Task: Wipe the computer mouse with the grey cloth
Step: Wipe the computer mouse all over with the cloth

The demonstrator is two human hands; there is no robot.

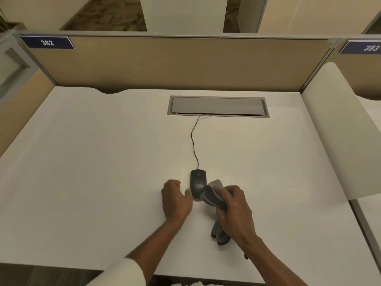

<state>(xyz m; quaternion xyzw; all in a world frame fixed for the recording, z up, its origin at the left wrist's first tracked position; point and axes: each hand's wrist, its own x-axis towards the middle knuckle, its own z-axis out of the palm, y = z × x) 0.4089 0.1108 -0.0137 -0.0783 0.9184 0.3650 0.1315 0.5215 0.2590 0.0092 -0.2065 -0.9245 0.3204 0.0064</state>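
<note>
- Nearest me, the right hand [235, 209] is closed around the bunched grey cloth [214, 198]; a tail of the cloth hangs below the hand onto the desk [82, 162]
- The leading wad of cloth sticks out past the fingers and touches, or all but touches, the mouse's right rear flank; I can't say for sure that it presses
- The left hand [175, 200] rests on the desk just beside the mouse on its left, fingers loosely curled and holding nothing, thumb reaching toward the mouse's side; whether it touches is blurred
- The computer mouse [198, 183] lies between the two hands and slightly beyond them, its long axis running straight away from the person, tail end toward the hands
- The cloth hand is the nearer one, so I'd expect a forward stroke along that axis, left hand steadying
- Farther off, the cable [193, 139] runs from the nose to the grey cable hatch [218, 106] by the partition
</note>
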